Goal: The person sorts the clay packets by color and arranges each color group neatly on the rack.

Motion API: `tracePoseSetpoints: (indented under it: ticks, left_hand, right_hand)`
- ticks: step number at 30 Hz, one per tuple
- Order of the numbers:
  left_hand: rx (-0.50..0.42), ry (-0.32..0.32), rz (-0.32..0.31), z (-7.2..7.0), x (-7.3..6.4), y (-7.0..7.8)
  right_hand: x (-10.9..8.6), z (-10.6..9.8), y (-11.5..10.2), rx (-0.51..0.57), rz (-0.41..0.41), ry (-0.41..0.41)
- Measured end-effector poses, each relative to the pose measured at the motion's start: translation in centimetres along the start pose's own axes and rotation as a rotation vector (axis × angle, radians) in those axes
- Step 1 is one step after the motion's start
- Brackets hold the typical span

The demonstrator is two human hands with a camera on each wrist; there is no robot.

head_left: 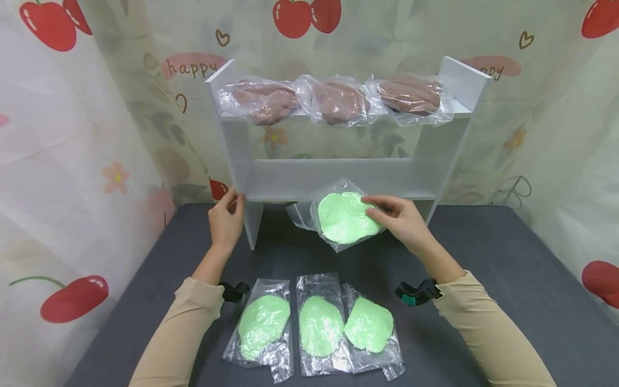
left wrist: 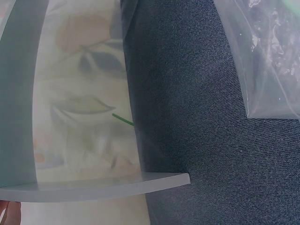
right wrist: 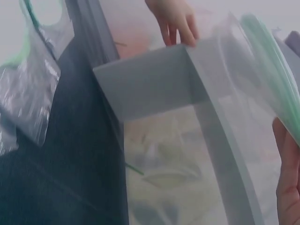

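My right hand (head_left: pixel 401 217) pinches the right edge of a clear plastic bag with a flat, light green, dough-like piece (head_left: pixel 345 217) inside. This bag is tilted up before the lower board of a white two-tier shelf (head_left: pixel 333 180). In the right wrist view the held bag (right wrist: pixel 276 70) appears nearly edge-on, with the fingers (right wrist: pixel 288 173) against it. My left hand (head_left: pixel 226 217) touches the outer side of the shelf's left panel with its fingertips. Just a bit of those fingers (left wrist: pixel 11 213) shows in the left wrist view.
Three clear bags with flat green pieces, left (head_left: pixel 263 325), middle (head_left: pixel 320 325) and right (head_left: pixel 369 325), lie on the dark tabletop (head_left: pixel 488 258). Across the top board sit three clear bags with brown contents (head_left: pixel 338 99). A patterned curtain (head_left: pixel 121 107) hangs behind and beside.
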State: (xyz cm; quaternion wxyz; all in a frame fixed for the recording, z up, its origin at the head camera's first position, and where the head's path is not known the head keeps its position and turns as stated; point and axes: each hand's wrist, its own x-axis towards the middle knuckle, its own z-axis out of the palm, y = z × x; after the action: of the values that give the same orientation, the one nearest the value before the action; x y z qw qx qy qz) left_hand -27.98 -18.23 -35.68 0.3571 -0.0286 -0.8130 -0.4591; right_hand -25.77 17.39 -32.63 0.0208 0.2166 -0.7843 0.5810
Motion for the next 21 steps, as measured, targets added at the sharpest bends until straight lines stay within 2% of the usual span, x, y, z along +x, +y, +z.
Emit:
tracePoseSetpoints:
  ticks: [5, 13, 18, 21]
  left_hand:
    - [0.002, -0.001, -0.001, 0.1, 0.0, -0.2]
    - [0.008, -0.001, -0.008, 0.0, 0.1, -0.1]
    - [0.007, -0.003, -0.011, 0.0, 0.1, -0.1]
    - [0.006, -0.003, -0.014, 0.0, 0.1, -0.1]
  right_hand:
    - [1.0, 1.5, -0.7, 0.027, 0.032, 0.066]
    - [3.1, 4.4, -1.8, 0.065, 0.035, 0.161]
    - [4.3, 6.1, -2.3, 0.057, 0.046, 0.168]
    - [4.9, 7.1, -2.6, 0.094, 0.058, 0.147]
